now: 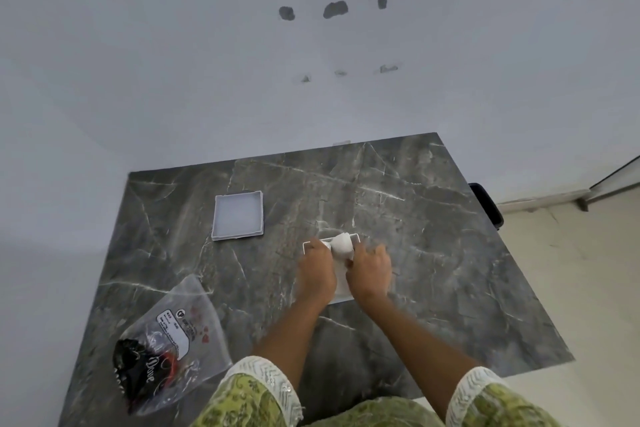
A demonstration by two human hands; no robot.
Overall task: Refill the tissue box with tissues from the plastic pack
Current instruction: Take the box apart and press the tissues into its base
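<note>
A clear tissue box (355, 236) with thin white edges stands in the middle of the dark marble table (433, 253). White tissues (341, 246) fill it, and some stick up at its far end. My left hand (317, 270) and my right hand (370, 270) both rest on the tissues, fingers curled around the stack from either side. The hands hide most of the box. Its white lid (238, 216) lies flat further back to the left. The empty-looking plastic pack (169, 343), clear with black print, lies crumpled at the near left.
A white wall rises behind the table. A dark chair back (485, 204) shows past the table's right edge. Beige floor lies to the right. The table's right half is bare marble.
</note>
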